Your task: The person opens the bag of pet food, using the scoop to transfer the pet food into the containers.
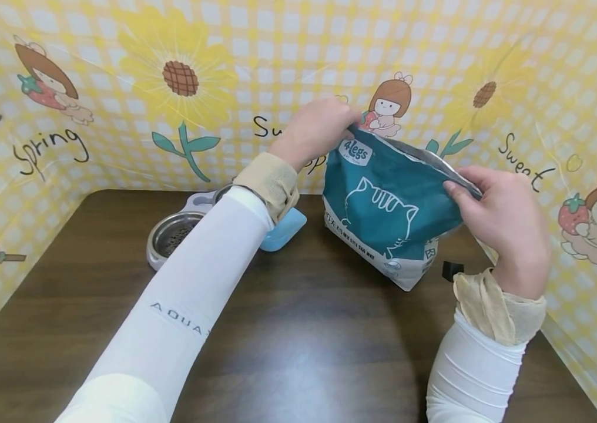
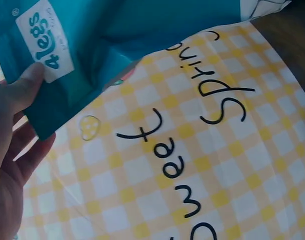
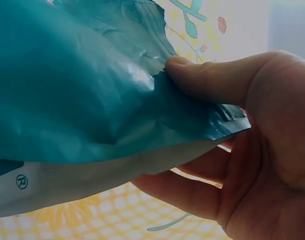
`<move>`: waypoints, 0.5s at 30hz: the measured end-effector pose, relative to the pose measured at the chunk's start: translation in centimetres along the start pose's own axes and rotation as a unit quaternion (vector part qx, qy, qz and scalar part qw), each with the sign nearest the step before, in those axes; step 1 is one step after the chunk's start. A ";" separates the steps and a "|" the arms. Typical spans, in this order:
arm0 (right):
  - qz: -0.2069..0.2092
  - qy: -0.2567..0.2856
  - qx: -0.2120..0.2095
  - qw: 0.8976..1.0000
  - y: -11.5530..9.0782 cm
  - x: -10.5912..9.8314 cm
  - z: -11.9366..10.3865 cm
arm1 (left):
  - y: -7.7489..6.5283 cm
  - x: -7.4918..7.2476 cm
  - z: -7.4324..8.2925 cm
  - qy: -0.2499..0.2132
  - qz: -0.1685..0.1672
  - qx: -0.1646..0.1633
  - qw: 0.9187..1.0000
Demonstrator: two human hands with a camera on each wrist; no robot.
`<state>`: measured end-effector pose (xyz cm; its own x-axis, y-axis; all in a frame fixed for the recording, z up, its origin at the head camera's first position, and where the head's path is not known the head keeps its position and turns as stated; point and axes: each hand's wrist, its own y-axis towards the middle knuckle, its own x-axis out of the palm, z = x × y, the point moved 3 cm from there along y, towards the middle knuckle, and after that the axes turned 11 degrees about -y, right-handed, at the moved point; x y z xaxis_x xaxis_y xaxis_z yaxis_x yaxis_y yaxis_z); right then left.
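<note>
A teal and white cat food bag (image 1: 383,200), printed with a cat outline and "4legs", leans at the back right of the table. Its top edge is parted, showing a strip of silvery lining. My left hand (image 1: 319,129) pinches the top left corner; in the left wrist view the thumb (image 2: 30,85) lies beside the logo with fingers behind. At the opposite top corner, my right hand (image 1: 510,217) grips the bag between thumb and fingers. The right wrist view shows that thumb (image 3: 207,80) pressing on the crinkled teal film (image 3: 92,85). What the bag holds is hidden.
Left of the bag, partly behind my left forearm, stand a double pet bowl (image 1: 158,249) with metal insets and a light blue plastic piece (image 1: 284,232). A small black object (image 1: 452,271) lies near the right wrist. Patterned yellow checked cloth (image 1: 277,53) walls the brown table (image 1: 277,329).
</note>
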<state>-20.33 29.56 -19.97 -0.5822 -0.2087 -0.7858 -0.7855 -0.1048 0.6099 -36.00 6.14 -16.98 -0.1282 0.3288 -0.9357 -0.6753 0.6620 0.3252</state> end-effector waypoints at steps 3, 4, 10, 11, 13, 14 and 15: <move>0.003 -0.009 0.000 1.000 0.0 -0.1 -0.1 | -0.1 0.0 0.8 -0.001 -0.038 -0.001 0.999; 0.006 -0.014 -0.002 1.000 0.0 -0.2 -0.2 | -0.1 -0.1 1.2 -0.011 -0.045 0.006 0.999; 0.010 -0.017 -0.009 1.000 0.2 -0.3 -0.2 | 0.0 -0.1 2.8 -0.053 -0.035 0.043 0.997; 0.010 -0.017 -0.010 1.000 0.2 -0.3 -0.3 | 0.0 0.0 2.9 -0.051 -0.030 0.041 0.997; 0.009 -0.018 -0.012 1.000 0.2 -0.3 -0.3 | -0.1 0.1 2.9 -0.045 -0.017 0.038 0.998; 0.008 -0.018 -0.013 1.000 0.2 -0.2 -0.3 | -0.1 0.2 2.9 -0.039 -0.009 0.036 0.999; 0.007 -0.018 -0.013 1.000 0.2 -0.2 -0.4 | -0.2 0.3 2.9 -0.034 -0.001 0.034 0.999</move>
<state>-20.35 29.19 -19.67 -0.6009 -0.1753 -0.7799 -0.7716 -0.1275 0.6232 -33.86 8.05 -16.94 -0.0756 0.3708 -0.9256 -0.6239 0.7065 0.3340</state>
